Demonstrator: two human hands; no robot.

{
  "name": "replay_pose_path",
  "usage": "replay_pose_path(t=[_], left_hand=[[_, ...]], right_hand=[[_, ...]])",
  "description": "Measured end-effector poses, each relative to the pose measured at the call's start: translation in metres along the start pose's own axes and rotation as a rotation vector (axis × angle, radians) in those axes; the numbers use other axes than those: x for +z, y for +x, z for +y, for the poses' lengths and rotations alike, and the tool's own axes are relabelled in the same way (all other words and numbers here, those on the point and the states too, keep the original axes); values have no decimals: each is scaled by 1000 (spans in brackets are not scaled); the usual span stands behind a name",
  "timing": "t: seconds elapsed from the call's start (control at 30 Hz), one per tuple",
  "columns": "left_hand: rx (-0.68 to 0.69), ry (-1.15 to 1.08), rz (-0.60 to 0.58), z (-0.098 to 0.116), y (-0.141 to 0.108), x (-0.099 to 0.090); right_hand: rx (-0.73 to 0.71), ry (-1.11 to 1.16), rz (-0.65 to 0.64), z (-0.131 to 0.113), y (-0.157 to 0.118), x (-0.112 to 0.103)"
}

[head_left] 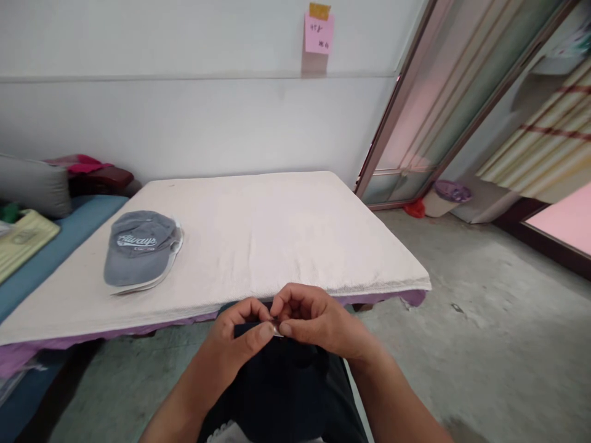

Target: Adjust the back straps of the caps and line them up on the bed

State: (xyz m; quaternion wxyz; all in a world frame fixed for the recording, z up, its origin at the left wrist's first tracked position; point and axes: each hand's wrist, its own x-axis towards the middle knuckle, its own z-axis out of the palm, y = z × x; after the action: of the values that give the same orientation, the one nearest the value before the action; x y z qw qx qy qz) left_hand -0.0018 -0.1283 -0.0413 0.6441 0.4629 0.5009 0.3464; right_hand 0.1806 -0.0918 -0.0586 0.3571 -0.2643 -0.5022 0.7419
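My left hand [242, 341] and my right hand [314, 320] meet close together above my lap, just in front of the near edge of the table. Thumb and fingers of both are pinched round a small shiny, pale piece [277, 332], mostly covered by the fingertips; its kind cannot be made out. Dark cloth [290, 387] lies directly beneath them, over my lap. Away to the left, a small stack of caps rests on the table, the top one a grey cap [138, 246] with white lettering and its brim towards me.
A white cloth [277, 227] covers the low table, with a purple layer [184, 324] hanging below. At left are a grey cushion [34, 184] and a blue surface [92, 209]. A pink note [318, 34] is on the wall. A bin [443, 198] stands by the sliding door.
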Motion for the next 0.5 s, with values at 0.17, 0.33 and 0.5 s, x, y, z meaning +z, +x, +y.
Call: replay_pose_path(t=[0.17, 0.33, 0.5], left_hand=[[-23, -59, 76, 2, 2, 5], [-15, -206, 109, 0, 5, 7], [-10, -307, 126, -7, 9, 7]], right_hand=[[1, -45, 4, -1, 4, 3], [8, -35, 12, 3, 5, 3], [12, 6, 30, 7, 4, 5]])
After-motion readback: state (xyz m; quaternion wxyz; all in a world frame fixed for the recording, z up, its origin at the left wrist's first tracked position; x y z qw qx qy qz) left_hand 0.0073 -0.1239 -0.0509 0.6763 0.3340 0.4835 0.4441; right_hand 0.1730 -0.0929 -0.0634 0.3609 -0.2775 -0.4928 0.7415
